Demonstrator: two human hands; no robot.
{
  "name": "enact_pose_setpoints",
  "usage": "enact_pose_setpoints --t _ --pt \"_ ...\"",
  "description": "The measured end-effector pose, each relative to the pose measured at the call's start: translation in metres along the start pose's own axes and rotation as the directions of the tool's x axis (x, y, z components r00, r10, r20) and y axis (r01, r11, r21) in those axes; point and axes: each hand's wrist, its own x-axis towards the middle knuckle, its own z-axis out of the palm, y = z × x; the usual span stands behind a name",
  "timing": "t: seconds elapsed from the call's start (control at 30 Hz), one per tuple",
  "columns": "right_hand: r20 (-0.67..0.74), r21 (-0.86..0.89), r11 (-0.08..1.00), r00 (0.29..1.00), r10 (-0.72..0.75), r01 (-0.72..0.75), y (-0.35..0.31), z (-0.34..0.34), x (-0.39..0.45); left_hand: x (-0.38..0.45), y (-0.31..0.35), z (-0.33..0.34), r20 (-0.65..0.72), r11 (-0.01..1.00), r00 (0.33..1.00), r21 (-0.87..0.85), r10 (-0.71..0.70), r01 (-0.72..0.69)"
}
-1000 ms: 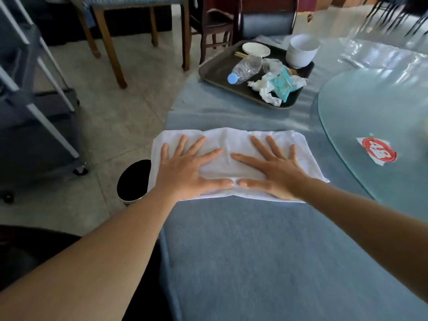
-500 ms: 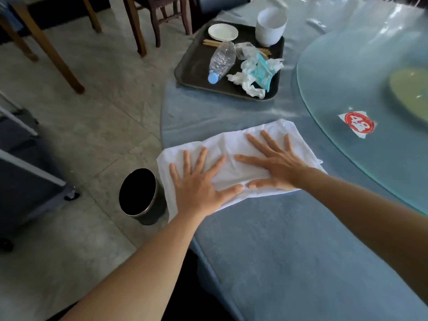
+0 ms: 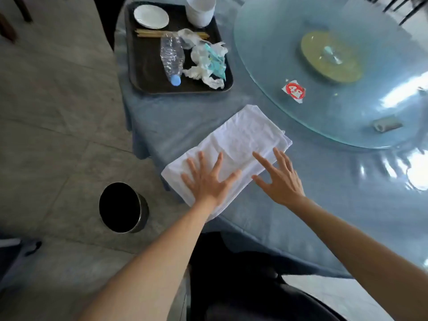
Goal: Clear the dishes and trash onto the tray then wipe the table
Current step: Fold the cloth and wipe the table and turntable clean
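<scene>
On table [image 3: 289,216]: one cloth [image 3: 236,144]; left hand [image 3: 208,181], right hand [image 3: 281,179] flat, fingers spread.

Bare forearms, no sleeves; hands: left [image 3: 206,181], right [image 3: 281,179], ungloved.

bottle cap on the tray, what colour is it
Light blue, on the clear plastic bottle lying on the tray; head view.

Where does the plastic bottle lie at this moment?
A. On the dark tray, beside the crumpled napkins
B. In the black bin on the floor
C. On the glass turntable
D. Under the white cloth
A: the plastic bottle lies on its side on the dark tray, with the crumpled napkins next to it.
</scene>
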Motion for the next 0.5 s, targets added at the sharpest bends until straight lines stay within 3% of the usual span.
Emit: enact_pose_setpoints --t 0.1,0.23,0.5 --pt "0.036 0.134 0.971 0.980 0.193 -0.196 -0.023 0.005 -0.031 0.003 -0.001 -0.014 0.154 1.000 0.988 -0.023 0.005 -0.002" --pt "0.036 0.282 0.902 0.943 0.332 -0.328 -0.054 0.014 -0.044 0.007 0.001 -0.017 0.209 1.000 0.978 -0.007 0.003 -0.002" --pt "0.050 0.622 0.603 0.794 0.606 -0.500 -0.103 0.010 -0.025 0.005 0.007 -0.028 0.282 0.999 0.959 0.041 -0.001 -0.011"
